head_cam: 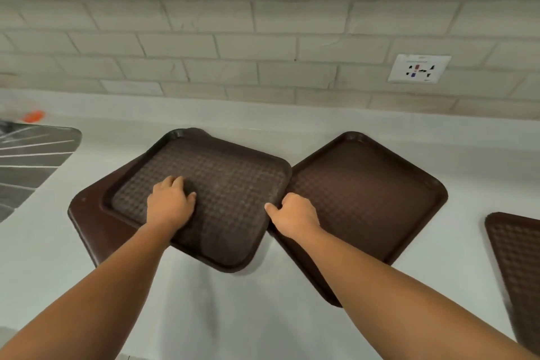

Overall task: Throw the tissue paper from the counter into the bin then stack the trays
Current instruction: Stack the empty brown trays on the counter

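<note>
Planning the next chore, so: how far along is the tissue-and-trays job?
No tissue paper shows on the counter, so that step looks done, though no bin is in view. In hand: the top tray lies askew on a bottom tray, with the left hand pressing it and the right hand gripping its rim. Left: the middle tray and the far-right tray lie unstacked.

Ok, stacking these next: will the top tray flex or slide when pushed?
Probably stiff: the top tray overhangs the lower tray without sagging. Likely light: the right hand pinches only its rim. Its textured face should grip the left hand.
</note>
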`<move>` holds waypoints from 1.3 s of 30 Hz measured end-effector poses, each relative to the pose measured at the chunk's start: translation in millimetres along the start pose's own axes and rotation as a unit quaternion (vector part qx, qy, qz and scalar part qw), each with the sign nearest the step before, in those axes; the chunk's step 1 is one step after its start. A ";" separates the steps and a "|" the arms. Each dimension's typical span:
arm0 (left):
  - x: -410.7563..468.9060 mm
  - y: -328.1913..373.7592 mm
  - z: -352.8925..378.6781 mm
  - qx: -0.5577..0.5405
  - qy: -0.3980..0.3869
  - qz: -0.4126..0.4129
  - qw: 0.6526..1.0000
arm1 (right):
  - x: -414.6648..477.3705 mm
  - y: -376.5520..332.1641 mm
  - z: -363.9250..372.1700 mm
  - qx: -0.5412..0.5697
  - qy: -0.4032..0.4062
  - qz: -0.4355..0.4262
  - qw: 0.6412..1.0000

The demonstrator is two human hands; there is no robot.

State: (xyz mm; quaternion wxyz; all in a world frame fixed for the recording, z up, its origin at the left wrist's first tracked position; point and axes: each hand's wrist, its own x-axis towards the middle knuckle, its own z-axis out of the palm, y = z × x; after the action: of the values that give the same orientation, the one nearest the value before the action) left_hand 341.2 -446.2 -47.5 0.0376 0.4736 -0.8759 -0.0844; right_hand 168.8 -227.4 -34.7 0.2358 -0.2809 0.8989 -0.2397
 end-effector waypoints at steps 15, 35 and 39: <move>13.9 -47.2 -3.1 0.032 0.022 -0.080 0.996 | 4.1 2.4 2.4 0.217 0.117 0.102 0.964; -25.5 131.5 2.2 -0.199 0.058 0.028 0.978 | -44.0 182.1 -137.8 0.197 0.326 0.076 0.922; -58.4 202.2 11.1 -0.253 0.040 0.045 0.966 | -80.8 245.3 -178.9 0.129 0.378 0.076 0.914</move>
State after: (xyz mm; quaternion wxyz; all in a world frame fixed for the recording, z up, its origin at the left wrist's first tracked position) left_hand 205.1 -287.6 -20.5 0.1952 0.4118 -0.8442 -0.2822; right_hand 31.8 54.3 -11.1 -0.0696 -0.0671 0.9011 -0.4227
